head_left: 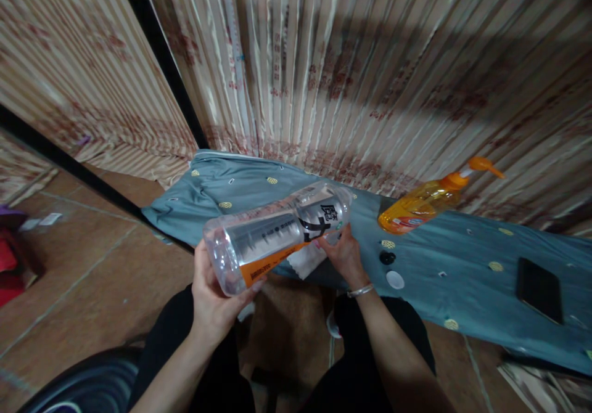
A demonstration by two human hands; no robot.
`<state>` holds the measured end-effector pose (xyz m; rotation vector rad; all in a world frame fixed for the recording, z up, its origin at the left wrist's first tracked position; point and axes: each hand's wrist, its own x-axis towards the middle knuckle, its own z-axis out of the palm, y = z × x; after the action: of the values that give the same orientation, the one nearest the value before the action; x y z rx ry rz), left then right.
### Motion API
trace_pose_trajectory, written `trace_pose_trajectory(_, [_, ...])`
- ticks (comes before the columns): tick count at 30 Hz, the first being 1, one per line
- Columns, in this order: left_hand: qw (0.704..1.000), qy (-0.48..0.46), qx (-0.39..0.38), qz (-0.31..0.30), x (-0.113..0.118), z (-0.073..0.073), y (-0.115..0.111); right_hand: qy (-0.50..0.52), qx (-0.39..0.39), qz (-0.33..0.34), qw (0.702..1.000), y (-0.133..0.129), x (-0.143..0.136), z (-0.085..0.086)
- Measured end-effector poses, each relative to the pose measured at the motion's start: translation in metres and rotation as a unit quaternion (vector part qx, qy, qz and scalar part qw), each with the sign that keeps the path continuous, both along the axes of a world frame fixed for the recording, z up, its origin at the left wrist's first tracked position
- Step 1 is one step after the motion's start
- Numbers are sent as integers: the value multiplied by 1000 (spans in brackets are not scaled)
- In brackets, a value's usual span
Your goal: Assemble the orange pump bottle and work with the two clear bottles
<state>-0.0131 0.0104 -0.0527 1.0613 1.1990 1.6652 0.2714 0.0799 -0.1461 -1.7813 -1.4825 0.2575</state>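
A large clear plastic bottle [272,237] with a silver and orange label lies tilted across both my hands, over the cloth-covered surface. My left hand [213,293] grips its near left end, fingers round the underside and thumb in front. Toward the right end, my right hand [345,256] has its fingers closed against the label side. A white sheet with a jagged edge [308,260] shows just below the bottle, beside my right fingers; whether that hand holds it too is unclear. A silver bracelet [359,291] circles my right wrist.
Right of my hands, a pump bottle of yellow liquid [416,206] rests on the blue-green cloth [462,246]. A small black object [387,257], a white disc [394,280] and a dark phone [539,290] lie there too. Striped curtains [296,80] hang behind; black poles [161,49] stand left.
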Motion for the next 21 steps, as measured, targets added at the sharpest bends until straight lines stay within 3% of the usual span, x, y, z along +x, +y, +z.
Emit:
trace_pose_trajectory(14, [1000, 17, 16, -1, 1, 2, 1, 5, -37, -1, 999, -2, -3, 11])
trace_pose_trajectory(21, [1000, 20, 0, -10, 3, 11, 1, 22, -20, 5, 1000, -1, -2, 9])
